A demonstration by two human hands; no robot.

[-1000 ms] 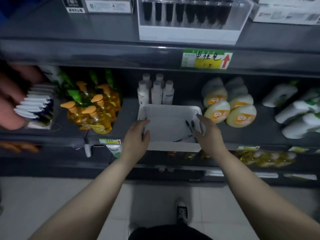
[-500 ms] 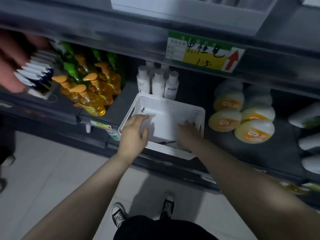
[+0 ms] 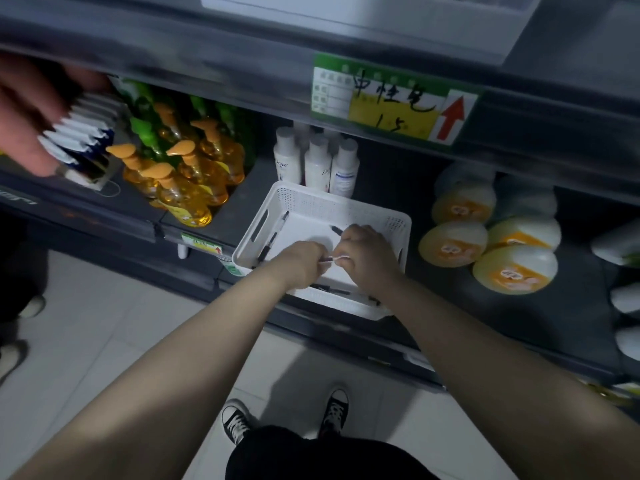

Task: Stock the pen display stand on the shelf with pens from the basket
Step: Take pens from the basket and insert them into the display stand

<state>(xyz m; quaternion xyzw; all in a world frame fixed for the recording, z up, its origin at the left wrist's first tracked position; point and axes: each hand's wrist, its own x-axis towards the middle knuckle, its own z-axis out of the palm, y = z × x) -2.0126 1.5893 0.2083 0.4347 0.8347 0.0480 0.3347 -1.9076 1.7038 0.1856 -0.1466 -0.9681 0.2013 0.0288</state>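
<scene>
A white perforated basket (image 3: 341, 202) stands on the dark lower shelf. Several black pens (image 3: 272, 241) lie loose in it, along the left wall and the front. Both my hands are inside the basket, close together. My left hand (image 3: 300, 263) has curled fingers and pinches one end of a thin pen (image 3: 333, 259). My right hand (image 3: 372, 255) pinches the other end. A second pen's dark tip (image 3: 336, 230) sticks out above the right hand's fingers. Only the white bottom edge of the pen display stand (image 3: 363, 19) shows on the upper shelf.
Another person's hand (image 3: 31, 116) holds a pack of blue-and-white items at far left. Orange pump bottles (image 3: 183, 181) stand left of the basket, white bottles (image 3: 317, 164) behind it, and round yellow-white containers (image 3: 485, 244) to the right. A price label (image 3: 391, 102) sits on the upper shelf edge.
The view tilted down and the display stand slid out of the top. My hands moved from the basket's rim into it, came together and took hold of pens.
</scene>
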